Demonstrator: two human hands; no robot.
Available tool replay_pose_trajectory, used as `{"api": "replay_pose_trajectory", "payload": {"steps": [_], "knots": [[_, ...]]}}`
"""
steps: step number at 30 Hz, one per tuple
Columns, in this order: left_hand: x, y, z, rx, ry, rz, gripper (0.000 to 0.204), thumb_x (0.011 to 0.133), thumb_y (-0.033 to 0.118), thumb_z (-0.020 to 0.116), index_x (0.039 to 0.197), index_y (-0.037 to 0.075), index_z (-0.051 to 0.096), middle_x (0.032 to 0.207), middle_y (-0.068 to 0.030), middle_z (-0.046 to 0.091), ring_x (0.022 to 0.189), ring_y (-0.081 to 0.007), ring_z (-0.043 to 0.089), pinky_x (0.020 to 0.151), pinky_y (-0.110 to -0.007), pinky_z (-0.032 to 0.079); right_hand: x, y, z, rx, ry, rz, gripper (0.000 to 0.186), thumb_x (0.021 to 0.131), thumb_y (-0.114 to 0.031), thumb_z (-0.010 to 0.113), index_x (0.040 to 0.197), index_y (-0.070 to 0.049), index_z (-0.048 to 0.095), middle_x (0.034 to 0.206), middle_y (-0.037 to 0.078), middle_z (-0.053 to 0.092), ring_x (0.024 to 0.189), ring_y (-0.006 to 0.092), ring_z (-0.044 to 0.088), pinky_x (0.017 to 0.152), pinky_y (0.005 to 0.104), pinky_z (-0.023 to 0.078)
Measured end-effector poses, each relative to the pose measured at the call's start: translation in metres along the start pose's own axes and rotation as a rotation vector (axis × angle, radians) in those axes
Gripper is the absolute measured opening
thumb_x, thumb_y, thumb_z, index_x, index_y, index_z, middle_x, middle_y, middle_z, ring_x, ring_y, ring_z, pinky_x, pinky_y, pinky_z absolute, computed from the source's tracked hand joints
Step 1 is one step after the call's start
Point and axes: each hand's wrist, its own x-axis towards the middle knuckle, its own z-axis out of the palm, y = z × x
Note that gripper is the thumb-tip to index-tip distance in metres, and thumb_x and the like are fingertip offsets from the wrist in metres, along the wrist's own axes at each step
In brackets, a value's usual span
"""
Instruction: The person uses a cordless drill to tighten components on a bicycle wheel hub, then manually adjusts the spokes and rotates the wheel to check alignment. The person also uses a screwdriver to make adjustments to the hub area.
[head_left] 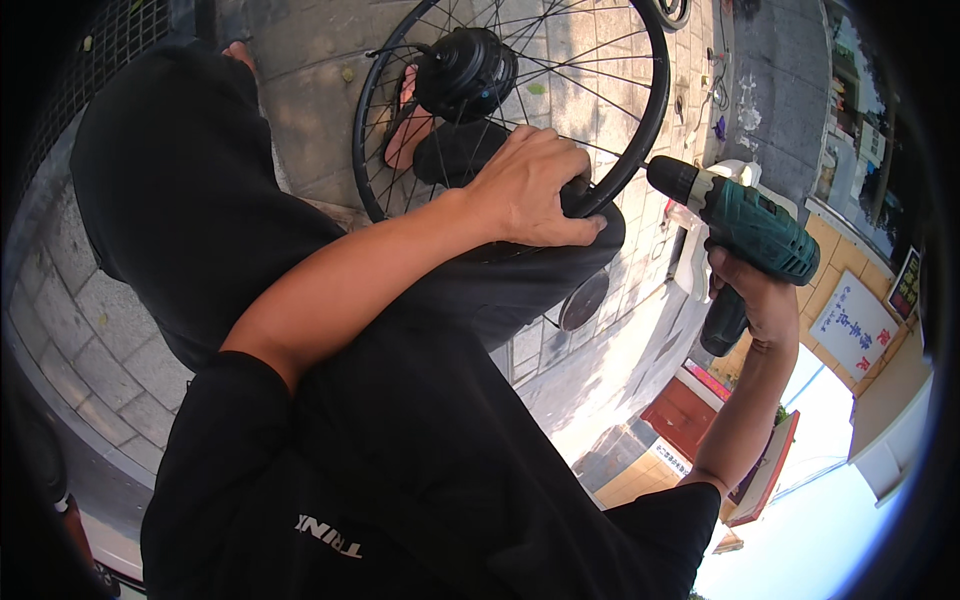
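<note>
A black spoked wheel rim (657, 85) with a thick black hub motor (468, 72) stands before my legs. My left hand (535, 190) is wrapped round the near part of the rim, close to my knee. In my right hand (757, 290) is a dark green and black cordless drill (765, 232), gripped by its handle. The drill's black chuck (672, 180) points left at the rim's outer side. Its thin bit reaches the rim there; whether it has gone into a hole I cannot tell. A black cable comes off the hub.
My black-trousered legs (180, 170) flank the wheel, and a sandalled foot (408, 130) shows behind the spokes. Paving slabs (90, 350) cover the ground. White plastic-looking things (690, 250) stand beyond the drill. A dark grating (90, 60) lies far left; a white sign (855, 325) stands at right.
</note>
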Motion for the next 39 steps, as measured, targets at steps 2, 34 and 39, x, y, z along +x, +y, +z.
{"api": "replay_pose_trajectory", "payload": {"steps": [2,34,39], "knots": [[0.003,-0.001,0.004,-0.026,-0.014,-0.002,0.043,0.075,0.043,0.085,0.089,0.006,0.069,0.088,-0.0082,0.064,0.092,-0.0299,0.06,0.094,-0.042,0.041,0.003,0.004,-0.003,0.03,-0.013,0.008,0.026,0.082,-0.003,0.081,0.107,-0.001,0.074,0.085,0.005,0.071,0.068,0.0172,0.066,0.063,0.0348,0.055],[0.02,0.002,0.023,-0.06,-0.162,-0.128,0.045,0.074,0.046,0.082,0.084,0.004,0.068,0.088,-0.0094,0.066,0.101,-0.0299,0.06,0.1,-0.042,0.039,0.024,0.049,-0.029,0.14,-0.069,0.066,0.033,0.084,-0.004,0.077,0.115,0.001,0.066,0.083,0.008,0.065,0.063,0.0187,0.062,0.059,0.0349,0.056],[0.015,0.0,0.029,-0.065,-0.144,-0.107,0.044,0.072,0.044,0.083,0.084,0.005,0.068,0.086,-0.0082,0.066,0.098,-0.0295,0.059,0.098,-0.042,0.039,0.023,0.048,-0.031,0.089,-0.038,0.144,0.027,0.082,-0.006,0.077,0.107,0.0,0.068,0.077,0.007,0.063,0.063,0.0198,0.063,0.06,0.036,0.056]]}}
